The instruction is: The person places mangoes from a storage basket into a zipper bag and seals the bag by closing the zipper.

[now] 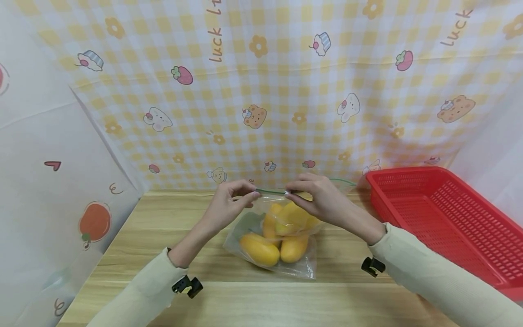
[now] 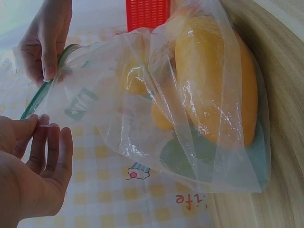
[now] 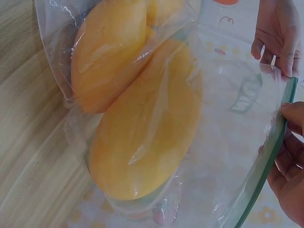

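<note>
A clear zip bag (image 1: 304, 268) with a green seal strip stands on the wooden table, holding several yellow mangoes (image 1: 259, 250). My left hand (image 1: 233, 200) pinches the left end of the green strip (image 2: 35, 97) between thumb and fingers. Further right along the same strip, my right hand (image 1: 316, 195) pinches it too, thumb on the near side. Past the right hand the strip runs on toward the back right. In the right wrist view a large mango (image 3: 147, 128) presses against the film. The film's folds partly hide the mangoes at the back.
A red plastic basket (image 1: 388, 204) with perforated walls stands at the right, beside my right forearm. A checked yellow cloth (image 1: 282, 141) hangs behind the wooden table (image 1: 171, 227). White printed sheeting (image 1: 53, 190) borders the left side.
</note>
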`<state>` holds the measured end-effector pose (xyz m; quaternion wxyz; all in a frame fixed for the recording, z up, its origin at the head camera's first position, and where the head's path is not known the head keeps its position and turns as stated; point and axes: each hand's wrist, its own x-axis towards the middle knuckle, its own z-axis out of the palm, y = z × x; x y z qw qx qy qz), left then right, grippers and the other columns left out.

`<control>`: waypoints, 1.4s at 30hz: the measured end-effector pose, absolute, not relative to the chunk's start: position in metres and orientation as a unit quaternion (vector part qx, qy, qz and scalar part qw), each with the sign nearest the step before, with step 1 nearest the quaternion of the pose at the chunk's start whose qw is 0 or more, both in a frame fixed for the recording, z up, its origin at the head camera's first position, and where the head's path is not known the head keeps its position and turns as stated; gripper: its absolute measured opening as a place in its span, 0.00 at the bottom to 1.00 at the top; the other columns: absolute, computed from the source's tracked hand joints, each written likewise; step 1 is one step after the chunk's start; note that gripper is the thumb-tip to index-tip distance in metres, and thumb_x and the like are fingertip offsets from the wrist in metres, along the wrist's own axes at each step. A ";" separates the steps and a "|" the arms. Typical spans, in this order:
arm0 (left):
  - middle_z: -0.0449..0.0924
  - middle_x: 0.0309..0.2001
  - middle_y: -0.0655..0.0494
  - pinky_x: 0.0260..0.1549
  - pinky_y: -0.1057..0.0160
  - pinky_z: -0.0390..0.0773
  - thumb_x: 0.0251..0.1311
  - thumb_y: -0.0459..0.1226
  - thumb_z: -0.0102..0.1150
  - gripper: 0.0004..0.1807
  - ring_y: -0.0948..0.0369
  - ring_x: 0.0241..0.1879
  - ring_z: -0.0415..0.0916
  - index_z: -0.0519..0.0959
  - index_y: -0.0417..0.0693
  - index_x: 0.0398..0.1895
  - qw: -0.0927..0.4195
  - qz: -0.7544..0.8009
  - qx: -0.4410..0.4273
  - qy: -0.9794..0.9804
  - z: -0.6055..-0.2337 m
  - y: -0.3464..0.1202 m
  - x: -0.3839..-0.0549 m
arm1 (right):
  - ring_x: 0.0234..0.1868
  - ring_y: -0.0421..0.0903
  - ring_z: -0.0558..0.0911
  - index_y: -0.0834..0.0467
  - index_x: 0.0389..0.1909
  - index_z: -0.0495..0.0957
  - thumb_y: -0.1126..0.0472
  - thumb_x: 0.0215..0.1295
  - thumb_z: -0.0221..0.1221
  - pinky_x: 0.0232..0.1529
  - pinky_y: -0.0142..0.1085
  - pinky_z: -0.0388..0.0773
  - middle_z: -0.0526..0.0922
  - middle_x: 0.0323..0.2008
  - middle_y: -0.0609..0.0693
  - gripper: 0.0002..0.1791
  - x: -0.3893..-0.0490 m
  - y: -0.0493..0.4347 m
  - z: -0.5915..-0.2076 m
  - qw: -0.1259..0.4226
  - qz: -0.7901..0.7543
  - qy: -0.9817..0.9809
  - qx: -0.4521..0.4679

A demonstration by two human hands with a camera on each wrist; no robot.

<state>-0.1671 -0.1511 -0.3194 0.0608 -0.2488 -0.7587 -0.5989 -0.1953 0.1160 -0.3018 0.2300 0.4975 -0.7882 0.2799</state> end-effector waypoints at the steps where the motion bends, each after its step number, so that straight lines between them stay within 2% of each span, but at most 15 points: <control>1: 0.85 0.39 0.46 0.39 0.55 0.87 0.68 0.29 0.63 0.03 0.40 0.41 0.82 0.84 0.36 0.40 0.061 -0.598 -0.247 -0.760 -0.319 -0.151 -0.167 | 0.37 0.42 0.83 0.61 0.41 0.87 0.68 0.62 0.70 0.35 0.36 0.84 0.85 0.38 0.48 0.07 -0.195 0.116 -0.302 0.230 0.279 -0.788 0.498; 17: 0.85 0.39 0.46 0.39 0.57 0.87 0.68 0.30 0.64 0.04 0.43 0.40 0.82 0.85 0.37 0.40 0.062 -0.595 -0.245 -0.763 -0.319 -0.151 -0.167 | 0.36 0.42 0.83 0.61 0.42 0.87 0.68 0.62 0.71 0.33 0.38 0.85 0.85 0.38 0.48 0.08 -0.195 0.119 -0.301 0.230 0.272 -0.792 0.496; 27: 0.85 0.39 0.47 0.39 0.57 0.87 0.68 0.30 0.63 0.03 0.37 0.41 0.80 0.84 0.37 0.39 0.064 -0.595 -0.246 -0.763 -0.319 -0.151 -0.166 | 0.36 0.42 0.83 0.61 0.41 0.87 0.69 0.61 0.71 0.34 0.36 0.84 0.85 0.37 0.48 0.08 -0.196 0.120 -0.302 0.237 0.268 -0.789 0.500; 33: 0.85 0.39 0.48 0.39 0.57 0.87 0.68 0.30 0.64 0.03 0.38 0.40 0.81 0.84 0.37 0.39 0.067 -0.592 -0.246 -0.765 -0.318 -0.151 -0.166 | 0.36 0.42 0.83 0.62 0.41 0.87 0.69 0.60 0.72 0.33 0.36 0.84 0.85 0.37 0.47 0.09 -0.197 0.120 -0.302 0.238 0.266 -0.788 0.501; 39: 0.85 0.39 0.49 0.38 0.57 0.87 0.68 0.30 0.64 0.03 0.44 0.38 0.82 0.85 0.38 0.39 0.073 -0.586 -0.244 -0.769 -0.318 -0.151 -0.166 | 0.35 0.42 0.83 0.62 0.42 0.87 0.69 0.60 0.72 0.32 0.37 0.85 0.85 0.37 0.48 0.09 -0.196 0.121 -0.301 0.236 0.267 -0.788 0.502; 42: 0.85 0.39 0.47 0.38 0.57 0.87 0.68 0.30 0.64 0.03 0.42 0.38 0.82 0.85 0.38 0.39 0.074 -0.587 -0.243 -0.769 -0.318 -0.151 -0.166 | 0.35 0.42 0.83 0.61 0.42 0.87 0.69 0.60 0.72 0.33 0.36 0.84 0.85 0.37 0.48 0.09 -0.196 0.121 -0.300 0.235 0.263 -0.791 0.499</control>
